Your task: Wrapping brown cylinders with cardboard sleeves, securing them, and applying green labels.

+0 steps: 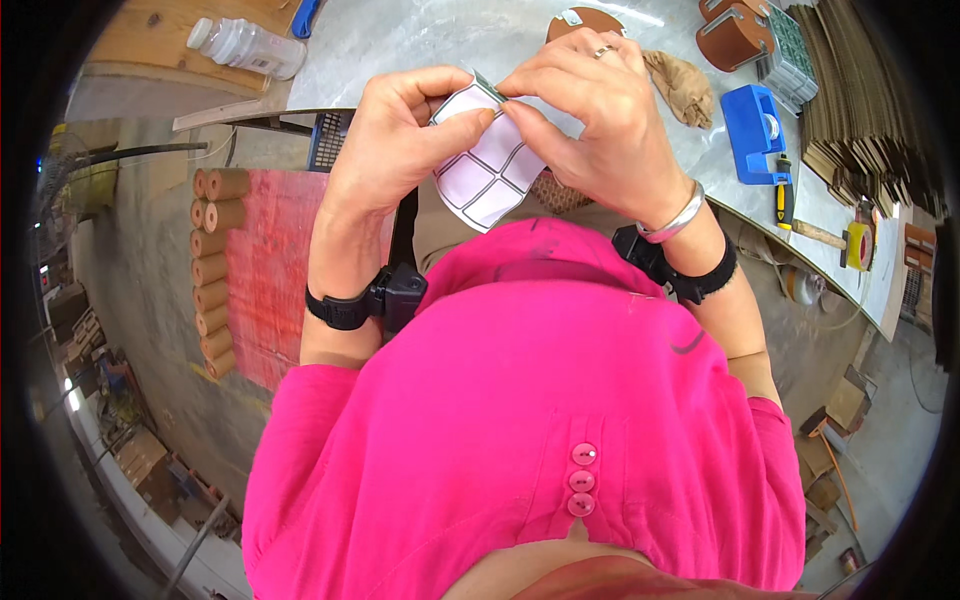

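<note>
Above my lap, near the table's front edge, both hands hold a sheet of pale labels (482,188) divided by dark grid lines. My left hand (385,140) pinches its upper left part between thumb and bent fingers. On the other side, my right hand (600,115) has thumb and forefinger closed on the top right edge. A small dark green strip (488,86) shows at the top edge, between the two hands. The sheet hangs down and curves slightly. My right fingers hide part of its upper edge.
On the metal table (400,45) are a blue tape dispenser (750,135), a yellow-black cutter (784,195), a crumpled brown cloth (682,88), brown round pieces (735,38), green stacks (788,60) and stacked cardboard (860,95). A clear bottle (255,50) lies left; brown rolls (210,268) line a red surface (275,280).
</note>
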### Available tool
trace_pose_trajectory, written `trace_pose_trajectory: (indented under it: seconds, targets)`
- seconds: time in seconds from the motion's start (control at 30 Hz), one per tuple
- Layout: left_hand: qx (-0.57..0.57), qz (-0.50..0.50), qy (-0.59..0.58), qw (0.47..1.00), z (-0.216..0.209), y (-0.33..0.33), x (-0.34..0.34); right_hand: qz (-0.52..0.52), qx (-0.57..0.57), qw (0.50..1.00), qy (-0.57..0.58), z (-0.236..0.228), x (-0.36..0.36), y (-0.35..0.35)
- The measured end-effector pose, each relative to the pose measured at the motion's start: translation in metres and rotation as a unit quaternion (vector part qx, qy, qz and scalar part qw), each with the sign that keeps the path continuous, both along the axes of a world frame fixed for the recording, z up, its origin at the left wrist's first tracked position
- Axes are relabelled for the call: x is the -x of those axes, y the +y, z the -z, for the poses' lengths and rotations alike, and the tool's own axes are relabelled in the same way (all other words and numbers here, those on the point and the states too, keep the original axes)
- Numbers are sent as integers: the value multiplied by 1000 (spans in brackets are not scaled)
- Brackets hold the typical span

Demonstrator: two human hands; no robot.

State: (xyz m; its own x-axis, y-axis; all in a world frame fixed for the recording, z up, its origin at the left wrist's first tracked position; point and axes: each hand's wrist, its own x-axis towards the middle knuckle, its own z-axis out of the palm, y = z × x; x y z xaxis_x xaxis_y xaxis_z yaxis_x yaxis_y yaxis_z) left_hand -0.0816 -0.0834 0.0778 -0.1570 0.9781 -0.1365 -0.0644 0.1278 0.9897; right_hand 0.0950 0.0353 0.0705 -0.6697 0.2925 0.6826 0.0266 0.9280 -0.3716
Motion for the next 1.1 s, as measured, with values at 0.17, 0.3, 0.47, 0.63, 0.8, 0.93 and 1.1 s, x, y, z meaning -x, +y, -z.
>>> trace_pose_trajectory:
  seconds: [0.17, 0.3, 0.47, 0.63, 0.8, 0.93, 1.1]
  targets:
    - [12, 5, -7, 1000, -1, -2, 1, -23, 35, 999, -9, 5, 0, 2]
    - [26, 2, -23, 999, 0, -4, 3, -51, 90, 994, -20, 1, 1, -1]
    - [1, -26, -21, 999, 11, -11, 3, -45, 70, 996, -11, 6, 11, -2]
    - [88, -43, -3, 995, 56, -37, 26, -25, 92, 995, 8, 6, 10, -3]
    - [215, -308, -77, 923, 161, -96, 105, 8, 111, 994, -10, -7, -13, -7]
    - [240, -453, -95, 853, 270, -105, 188, 34, 135, 989, -48, -1, -23, -16]
    - [397, -552, -90, 728, 337, -90, 226, 39, 149, 984, -85, -1, -22, -27]
